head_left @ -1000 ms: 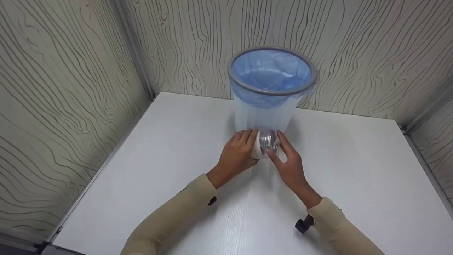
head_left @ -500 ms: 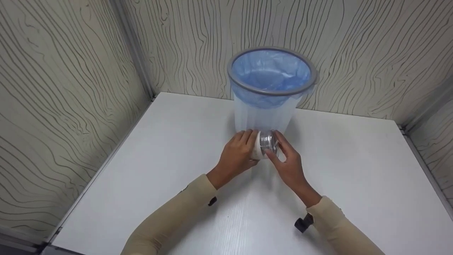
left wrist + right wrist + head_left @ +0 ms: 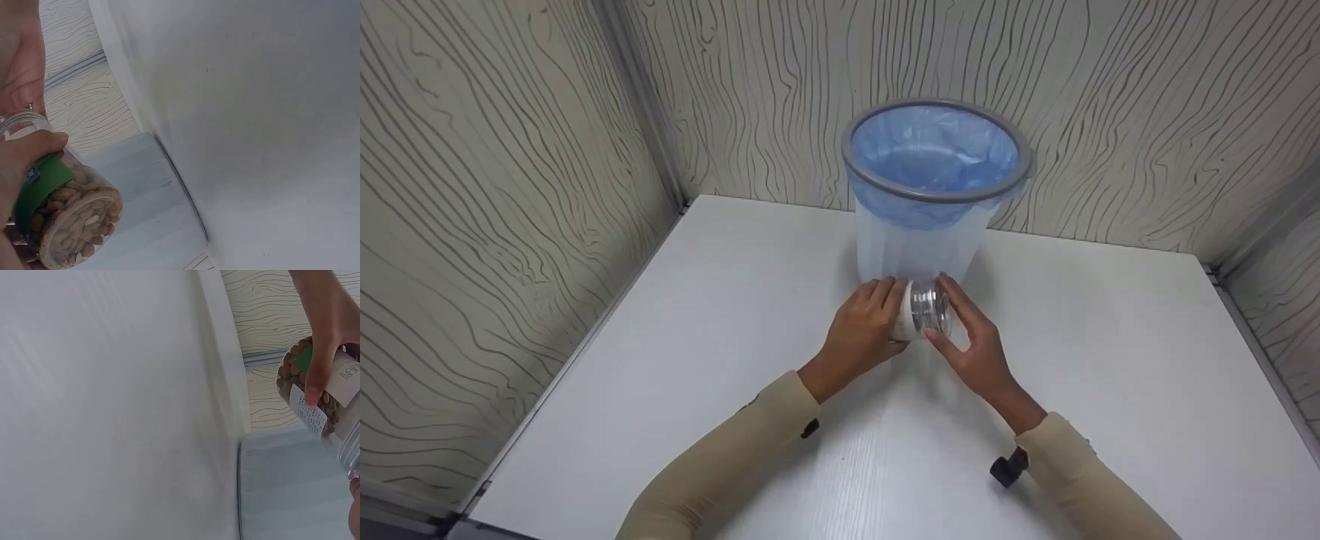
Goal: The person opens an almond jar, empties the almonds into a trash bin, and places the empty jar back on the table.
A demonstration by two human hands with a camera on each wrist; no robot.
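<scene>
A clear jar [image 3: 924,309] of nuts with a green label lies on its side just above the white table [image 3: 697,337], held between both hands in front of the bin. My left hand [image 3: 866,322] grips the jar's body. My right hand [image 3: 971,341] curls round its clear top end. In the left wrist view the nut jar [image 3: 73,219] sits under my fingers [image 3: 34,152]. The right wrist view shows the jar [image 3: 315,394] with a left-hand finger [image 3: 326,343] across its paper label. Whether a lid is on the jar cannot be made out.
A pale bin with a grey rim [image 3: 934,197] and a blue liner stands right behind the jar, near the back wall. Patterned walls close in the table on the left, back and right. A small black clip [image 3: 1006,469] hangs at my right cuff.
My right hand has shifted a little round the jar's end, and that end now looks clear rather than silvery. The left hand and the bin stay put.
</scene>
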